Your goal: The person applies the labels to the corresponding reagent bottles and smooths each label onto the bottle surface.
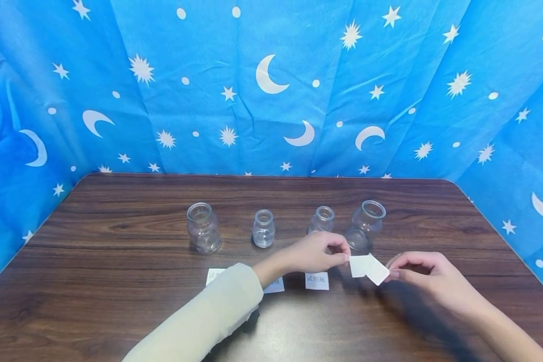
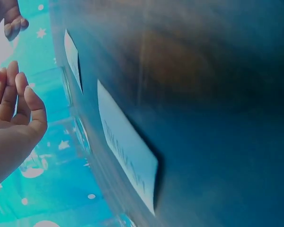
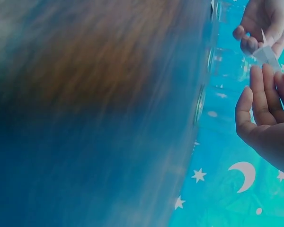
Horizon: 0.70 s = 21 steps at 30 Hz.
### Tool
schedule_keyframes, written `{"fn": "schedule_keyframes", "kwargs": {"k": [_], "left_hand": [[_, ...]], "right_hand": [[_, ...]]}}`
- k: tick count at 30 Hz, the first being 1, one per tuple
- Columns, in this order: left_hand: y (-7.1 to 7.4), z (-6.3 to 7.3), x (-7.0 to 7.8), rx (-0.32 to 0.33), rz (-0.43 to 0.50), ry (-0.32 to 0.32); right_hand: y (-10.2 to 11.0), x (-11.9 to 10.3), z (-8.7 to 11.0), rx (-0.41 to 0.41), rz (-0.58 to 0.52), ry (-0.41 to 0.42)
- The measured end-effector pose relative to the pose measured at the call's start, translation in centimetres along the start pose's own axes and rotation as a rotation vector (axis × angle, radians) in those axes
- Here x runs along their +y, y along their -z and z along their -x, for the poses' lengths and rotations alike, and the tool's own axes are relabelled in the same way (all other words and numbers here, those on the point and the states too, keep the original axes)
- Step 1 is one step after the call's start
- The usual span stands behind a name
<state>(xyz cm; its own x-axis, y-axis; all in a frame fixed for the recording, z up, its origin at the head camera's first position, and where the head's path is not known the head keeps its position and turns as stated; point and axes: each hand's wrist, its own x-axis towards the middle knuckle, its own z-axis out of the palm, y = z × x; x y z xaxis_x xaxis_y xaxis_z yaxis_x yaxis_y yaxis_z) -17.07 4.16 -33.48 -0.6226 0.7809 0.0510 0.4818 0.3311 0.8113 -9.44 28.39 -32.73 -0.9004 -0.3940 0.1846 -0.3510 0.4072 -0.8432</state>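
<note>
Two white paper pieces overlap in the air in front of the right-hand jars: a squarish piece [image 1: 358, 267] and a slanted one [image 1: 378, 271]. My left hand [image 1: 318, 253] pinches the squarish piece by its left edge between thumb and fingers. From the other side, my right hand [image 1: 441, 281] pinches the slanted piece at its right corner. Behind my left hand stands a small clear glass jar [image 1: 324, 214], its lower part partly hidden. The larger glass jar [image 1: 366, 226] stands behind the papers. In the right wrist view, the white paper [image 3: 266, 56] shows between both hands.
Farther left stand a large glass jar [image 1: 203, 229] and a small one [image 1: 264, 230]. Labels with handwritten Chinese characters lie in front: a left label [image 1: 213, 274], a middle label [image 1: 276, 285] and a right label [image 1: 317, 281]. A blue patterned cloth [image 1: 199, 100] hangs behind the wooden table [image 1: 117, 211].
</note>
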Motion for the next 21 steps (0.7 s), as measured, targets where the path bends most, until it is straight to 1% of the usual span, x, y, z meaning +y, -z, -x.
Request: {"fn": "schedule_keyframes", "kwargs": {"k": [3,8,12,14,17,21], "left_hand": [[0.3,0.2,-0.1,-0.004,0.013,0.019],[0.5,0.3,-0.4,-0.012,-0.01,0.033],[0.5,0.3,-0.5,-0.019,-0.032,0.043],[0.4,0.1,-0.4,-0.028,-0.044,0.032],[-0.2,-0.5,-0.3,-0.051,-0.106,0.007],[-1.0,-1.2,-0.1,-0.11,-0.186,-0.013]], "right_hand": [[0.5,0.4,0.4,-0.015,0.004,0.007],[1.4,1.1,1.0,-0.027,0.022,0.015],[2.0,1.2,1.3,-0.025,0.037,-0.02],[2.1,1.3,1.4,-0.02,0.046,-0.037],[2.2,1.4,1.3,-0.019,0.038,-0.054],[2.2,1.5,1.3,-0.013,0.02,-0.072]]}}
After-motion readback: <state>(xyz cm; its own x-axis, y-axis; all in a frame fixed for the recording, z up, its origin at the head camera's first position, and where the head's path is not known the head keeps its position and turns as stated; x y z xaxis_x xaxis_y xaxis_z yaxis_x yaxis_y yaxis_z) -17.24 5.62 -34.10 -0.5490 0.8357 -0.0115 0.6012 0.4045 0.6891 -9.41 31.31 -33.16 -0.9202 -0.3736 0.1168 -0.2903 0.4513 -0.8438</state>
